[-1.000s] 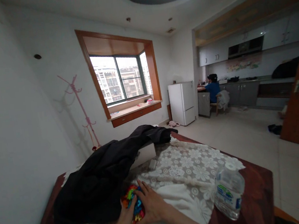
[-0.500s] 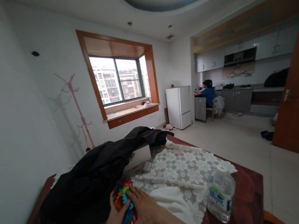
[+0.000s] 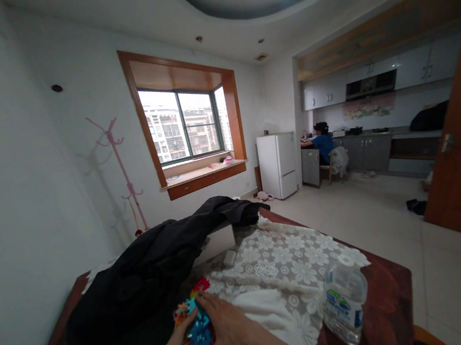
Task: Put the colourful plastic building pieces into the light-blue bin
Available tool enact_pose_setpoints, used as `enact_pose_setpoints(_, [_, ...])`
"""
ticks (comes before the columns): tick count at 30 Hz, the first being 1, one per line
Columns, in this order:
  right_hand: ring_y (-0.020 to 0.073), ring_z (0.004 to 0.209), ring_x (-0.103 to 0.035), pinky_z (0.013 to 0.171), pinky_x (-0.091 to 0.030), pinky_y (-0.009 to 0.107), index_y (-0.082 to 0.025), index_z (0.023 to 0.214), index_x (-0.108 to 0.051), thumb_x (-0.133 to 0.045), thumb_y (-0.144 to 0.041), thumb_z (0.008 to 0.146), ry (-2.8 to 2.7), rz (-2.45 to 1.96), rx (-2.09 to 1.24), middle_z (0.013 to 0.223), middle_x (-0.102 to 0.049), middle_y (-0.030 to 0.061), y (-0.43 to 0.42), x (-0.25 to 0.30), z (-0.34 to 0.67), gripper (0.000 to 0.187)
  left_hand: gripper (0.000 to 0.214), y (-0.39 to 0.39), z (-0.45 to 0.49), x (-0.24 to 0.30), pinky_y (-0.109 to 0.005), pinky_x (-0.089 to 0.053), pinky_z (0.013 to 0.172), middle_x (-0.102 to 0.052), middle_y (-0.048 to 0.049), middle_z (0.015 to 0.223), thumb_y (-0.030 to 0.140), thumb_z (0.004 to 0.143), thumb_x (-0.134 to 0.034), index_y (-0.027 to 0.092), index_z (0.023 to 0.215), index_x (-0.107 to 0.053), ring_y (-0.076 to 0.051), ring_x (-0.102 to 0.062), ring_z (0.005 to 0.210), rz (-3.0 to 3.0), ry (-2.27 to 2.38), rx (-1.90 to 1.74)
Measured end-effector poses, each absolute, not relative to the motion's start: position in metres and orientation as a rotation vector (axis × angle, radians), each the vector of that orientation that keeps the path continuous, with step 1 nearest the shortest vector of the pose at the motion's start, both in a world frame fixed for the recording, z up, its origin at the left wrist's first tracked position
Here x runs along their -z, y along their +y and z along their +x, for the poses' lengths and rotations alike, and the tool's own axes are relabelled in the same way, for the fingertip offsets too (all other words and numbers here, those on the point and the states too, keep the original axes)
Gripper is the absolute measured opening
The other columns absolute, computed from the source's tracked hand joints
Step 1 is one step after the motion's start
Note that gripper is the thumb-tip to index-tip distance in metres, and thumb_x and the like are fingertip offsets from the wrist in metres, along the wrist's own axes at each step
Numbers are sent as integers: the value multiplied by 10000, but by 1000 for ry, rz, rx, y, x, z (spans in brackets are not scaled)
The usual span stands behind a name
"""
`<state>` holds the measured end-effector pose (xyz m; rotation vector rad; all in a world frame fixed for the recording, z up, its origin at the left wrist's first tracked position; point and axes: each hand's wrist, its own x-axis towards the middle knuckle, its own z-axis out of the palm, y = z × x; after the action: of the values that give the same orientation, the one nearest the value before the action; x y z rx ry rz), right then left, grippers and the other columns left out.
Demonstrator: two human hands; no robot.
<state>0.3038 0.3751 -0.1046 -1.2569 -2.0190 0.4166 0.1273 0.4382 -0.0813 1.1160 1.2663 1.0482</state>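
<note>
Between my two hands is a colourful toy of interlocking gear-shaped pieces (image 3: 199, 333), in blue, orange, red and green. My left hand (image 3: 176, 338) grips its left side, the thumb lying across the blue part. On the right side my right hand (image 3: 222, 320) wraps round it, fingertips near the top. A red gear sticks out above the fingers. The underside is hidden. White cloth (image 3: 265, 309) lies beneath my forearms, and a black garment (image 3: 130, 287) is heaped just left of the toy.
A large clear plastic bottle (image 3: 344, 302) stands on the table's right side. A white box (image 3: 216, 242) sits partly under the black garment, with a small white object (image 3: 229, 258) beside it. Lace cloth (image 3: 300, 248) covers the table. A person (image 3: 323, 143) sits in the kitchen beyond the fridge (image 3: 277, 166).
The toy has turned in my hands, so more of its blue part and the upper red gear show. The left fingers have shifted down out of sight. The view has tilted slightly.
</note>
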Motion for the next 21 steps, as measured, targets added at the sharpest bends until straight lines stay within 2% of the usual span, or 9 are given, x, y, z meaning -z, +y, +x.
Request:
enact_pose_setpoints(3, [419,1663,-321,1373,-300,530,-184,1769,-213,-996,-738,555,-2019,-1245,-419,1827,-245,202,376,106,304,1547,456,436,128,76,-481,-661,1036,-821,-137,1104,401,813,-730,181,1209,-676,-377,-777,1212,1084,1223,-899])
enact_pose_setpoints(7, [430,1710,-152,1393,-226,558,-169,1775,-179,-979,-772,552,-2038,-1273,-377,1849,-147,203,377,107,303,1581,718,436,126,78,-421,-571,1168,-779,-111,1334,501,836,-674,205,1469,-507,-332,-727,1329,1384,1313,-901])
enact_pose_setpoints(10, [432,1697,-214,1379,-267,567,-190,1776,-180,-997,-741,542,-2036,-1307,-382,1849,-145,204,377,106,302,1579,847,433,126,80,-400,-565,1159,-735,-133,1419,603,834,-652,210,1543,-407,-327,-720,1342,1533,1326,-925])
enact_pose_setpoints(13, [443,1673,-281,1363,-305,580,-190,1774,-186,-1030,-683,516,-2037,-1338,-401,1837,-180,224,376,106,301,1593,857,426,128,78,-431,-558,1155,-718,-161,1432,662,864,-605,204,1554,-384,-338,-724,1330,1619,1332,-929])
enact_pose_setpoints(18, [432,1658,-320,1359,-311,583,-190,1754,-259,-1039,-618,531,-2045,-1307,-416,1808,-277,227,374,105,300,1512,822,416,129,71,-421,-557,1134,-745,-162,1388,647,873,-584,198,1534,-394,-336,-749,1278,1602,1259,-929])
enact_pose_setpoints(21, [421,1645,-351,1353,-325,572,-197,1739,-303,-1038,-547,556,-2050,-1289,-420,1793,-316,221,373,106,301,1436,882,412,128,69,-438,-563,1116,-756,-180,1350,669,850,-598,180,1548,-367,-354,-767,1231,1574,1266,-917])
